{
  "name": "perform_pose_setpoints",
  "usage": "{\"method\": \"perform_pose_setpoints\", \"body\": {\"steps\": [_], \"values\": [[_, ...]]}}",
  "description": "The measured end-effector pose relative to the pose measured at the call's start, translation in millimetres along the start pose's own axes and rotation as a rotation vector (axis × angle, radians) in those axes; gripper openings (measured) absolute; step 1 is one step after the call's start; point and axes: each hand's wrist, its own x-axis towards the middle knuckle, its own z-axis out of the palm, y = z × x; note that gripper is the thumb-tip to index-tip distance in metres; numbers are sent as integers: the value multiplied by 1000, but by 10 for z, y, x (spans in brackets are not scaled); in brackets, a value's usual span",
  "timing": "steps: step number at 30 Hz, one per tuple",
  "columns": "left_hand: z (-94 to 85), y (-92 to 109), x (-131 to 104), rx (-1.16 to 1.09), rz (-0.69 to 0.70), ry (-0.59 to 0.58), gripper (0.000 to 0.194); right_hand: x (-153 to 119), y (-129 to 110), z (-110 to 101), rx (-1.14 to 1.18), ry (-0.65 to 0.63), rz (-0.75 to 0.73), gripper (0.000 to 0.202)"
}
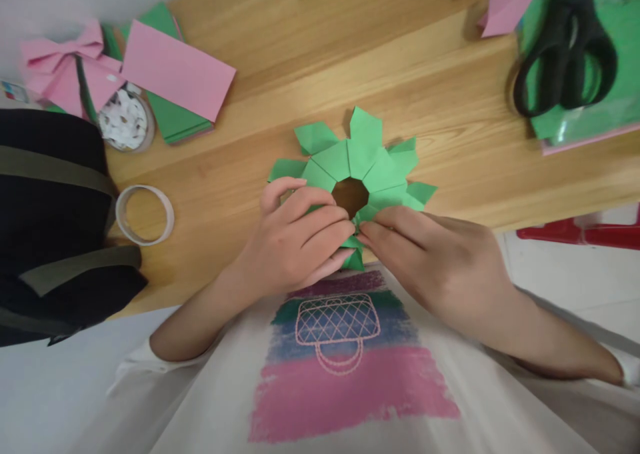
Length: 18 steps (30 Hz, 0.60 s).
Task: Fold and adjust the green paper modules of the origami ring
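Note:
A green folded-paper ring [334, 161] with pointed flaps around its outside and a hole in the middle lies near the table's front edge. My left hand [305, 231] rests over its lower left part, fingers bent and pressed together on the paper. At the lower right of the hole, my right hand [415, 241] pinches the ring's edge between thumb and fingers. The fingertips of both hands almost meet just below the hole, and they hide the folds there. One green flap sticks out beneath them.
Pink and green paper strips [177, 71], a pink paper bow [65, 57], a tub of white bits [125, 121], a tape roll [145, 215] and a black bag [50, 221] are left. Black scissors [570, 54] lie upper right near pink folded pieces [510, 4].

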Motion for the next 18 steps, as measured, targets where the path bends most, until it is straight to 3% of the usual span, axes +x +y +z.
{"method": "perform_pose_setpoints", "body": {"steps": [8,14,16,18], "values": [[-7,-19,-3,-2,-2,-5,11,-15,-8,-18,-27,22,2,29],[-16,-14,8,-11,0,3,10,78,187,37,227,23,103,19],[-11,-17,14,11,21,20,10,157,290,40,310,-13,58,24],[-9,-20,21,27,38,33,10,253,369,5,337,-132,9,27]]}}
